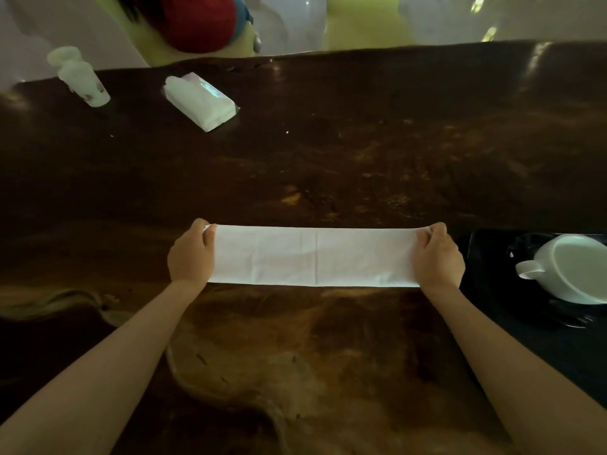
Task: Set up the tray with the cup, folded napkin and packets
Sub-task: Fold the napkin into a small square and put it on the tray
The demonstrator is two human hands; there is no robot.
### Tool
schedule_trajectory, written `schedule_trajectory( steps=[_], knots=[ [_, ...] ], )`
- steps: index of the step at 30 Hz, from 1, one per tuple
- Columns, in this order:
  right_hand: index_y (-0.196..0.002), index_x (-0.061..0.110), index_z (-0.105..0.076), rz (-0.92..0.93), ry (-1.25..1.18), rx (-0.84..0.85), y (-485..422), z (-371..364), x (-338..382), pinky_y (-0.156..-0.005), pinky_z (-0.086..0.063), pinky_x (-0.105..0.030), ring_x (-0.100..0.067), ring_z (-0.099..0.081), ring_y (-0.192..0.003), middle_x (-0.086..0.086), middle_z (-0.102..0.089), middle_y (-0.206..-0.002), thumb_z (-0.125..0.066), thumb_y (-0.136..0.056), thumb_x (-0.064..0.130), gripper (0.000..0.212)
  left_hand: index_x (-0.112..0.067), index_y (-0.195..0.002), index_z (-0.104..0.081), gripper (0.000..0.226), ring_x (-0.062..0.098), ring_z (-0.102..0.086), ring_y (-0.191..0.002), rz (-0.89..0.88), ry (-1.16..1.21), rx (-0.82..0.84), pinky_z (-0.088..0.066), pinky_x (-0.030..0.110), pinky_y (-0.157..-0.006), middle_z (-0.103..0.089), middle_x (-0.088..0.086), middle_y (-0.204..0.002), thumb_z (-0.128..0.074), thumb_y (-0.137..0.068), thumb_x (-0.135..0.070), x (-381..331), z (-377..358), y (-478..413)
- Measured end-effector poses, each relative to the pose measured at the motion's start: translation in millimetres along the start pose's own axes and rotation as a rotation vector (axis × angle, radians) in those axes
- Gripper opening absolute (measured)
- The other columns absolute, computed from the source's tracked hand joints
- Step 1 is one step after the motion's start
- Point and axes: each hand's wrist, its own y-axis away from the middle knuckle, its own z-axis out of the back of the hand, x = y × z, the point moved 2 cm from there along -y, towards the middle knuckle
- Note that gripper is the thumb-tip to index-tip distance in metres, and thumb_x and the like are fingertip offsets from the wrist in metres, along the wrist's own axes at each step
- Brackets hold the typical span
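Napkin (315,256) is pinched at each end by your left hand (190,254) and right hand (438,257); uneven pull could skew the fold or tear it.

White napkin (315,256), dk brown table (328,152)

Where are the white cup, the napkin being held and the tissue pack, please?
white cup (573,269): head view, on its inner bowl.
napkin (315,256): head view, on the centre crease.
tissue pack (200,101): head view, on its top face.
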Motion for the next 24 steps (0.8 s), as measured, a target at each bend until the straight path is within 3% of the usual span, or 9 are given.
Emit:
schedule_trajectory(
  steps=[8, 12, 14, 16, 18, 20, 22, 24],
  knots=[
    [-0.103, 0.002, -0.049, 0.054, 0.246, -0.081, 3, -16, 2, -0.047, -0.029, -0.027, -0.033, -0.06, -0.06, -0.016, -0.063, -0.087, -0.033, -0.099, 0.025, 0.028, -0.009, -0.101, -0.05, 0.025, 0.018, -0.053, -0.055, -0.044, -0.21, -0.004, -0.04, 0.03, -0.048, -0.055, 0.006, -0.071, -0.034, -0.098, -0.028, -3, -11, 2],
    [-0.102, 0.001, -0.05, 0.047, 0.233, -0.101, 3, -16, 5, -0.047, -0.026, -0.027, -0.036, -0.06, -0.063, -0.019, -0.062, -0.087, -0.035, -0.099, 0.024, 0.028, -0.009, -0.109, -0.046, 0.021, 0.022, -0.056, -0.055, -0.024, -0.304, 0.049, -0.048, 0.033, -0.048, -0.057, 0.01, -0.078, -0.039, -0.097, -0.025, -6, -13, 2],
    [-0.104, 0.001, -0.05, 0.052, 0.222, -0.108, 2, -15, 7, -0.049, -0.034, -0.031, -0.036, -0.061, -0.07, -0.019, -0.061, -0.093, -0.038, -0.098, 0.023, 0.026, -0.008, -0.113, -0.044, 0.024, 0.024, -0.058, -0.06, -0.021, -0.317, 0.062, -0.047, 0.033, -0.05, -0.057, 0.013, -0.088, -0.041, -0.096, -0.025, -8, -12, 2],
    [-0.111, 0.0, -0.048, 0.019, 0.21, -0.117, 2, -9, 10, -0.065, -0.045, -0.042, -0.038, -0.058, -0.091, -0.022, -0.057, -0.106, -0.043, -0.096, 0.022, 0.027, -0.007, -0.116, -0.042, 0.03, 0.029, -0.058, -0.076, 0.028, -0.299, 0.022, -0.049, 0.036, -0.058, -0.054, 0.018, -0.102, -0.043, -0.095, -0.027, -6, -5, 1],
    [-0.123, 0.003, -0.046, 0.019, 0.18, -0.157, 6, -4, 27, -0.087, -0.043, -0.045, -0.037, -0.051, -0.109, -0.022, -0.053, -0.12, -0.049, -0.093, 0.023, 0.036, -0.006, -0.118, -0.043, 0.034, 0.034, -0.054, -0.096, 0.035, -0.265, -0.086, -0.049, 0.042, -0.075, -0.05, 0.021, -0.113, -0.049, -0.092, -0.027, -15, 3, 3],
    [-0.127, 0.006, -0.048, 0.221, 0.02, -0.154, 25, -11, 68, -0.096, -0.041, -0.042, -0.031, -0.052, -0.114, -0.015, -0.056, -0.124, -0.051, -0.092, 0.018, 0.038, -0.01, -0.123, -0.045, 0.035, 0.032, -0.05, -0.111, -0.109, -0.156, -0.13, -0.043, 0.043, -0.091, -0.052, 0.016, -0.122, -0.05, -0.091, -0.022, -43, 2, 15],
    [-0.131, 0.007, -0.048, 0.557, -0.068, 0.061, 57, -36, 113, -0.105, -0.037, -0.042, -0.031, -0.05, -0.122, -0.013, -0.056, -0.129, -0.044, -0.092, 0.011, 0.039, -0.014, -0.134, -0.04, 0.042, 0.027, -0.04, -0.13, -0.295, -0.072, -0.011, -0.033, 0.043, -0.106, -0.046, 0.01, -0.139, -0.046, -0.093, -0.018, -72, -16, 36],
    [-0.144, 0.011, -0.029, 0.798, 0.073, 0.304, 88, -66, 133, -0.116, -0.013, -0.042, -0.027, -0.023, -0.142, -0.009, -0.032, -0.151, -0.029, -0.097, 0.021, 0.048, -0.018, -0.145, -0.022, 0.052, 0.022, -0.015, -0.143, -0.373, -0.183, 0.163, -0.015, 0.046, -0.116, -0.023, 0.007, -0.154, -0.037, -0.096, -0.024, -77, -39, 51]
  ],
)
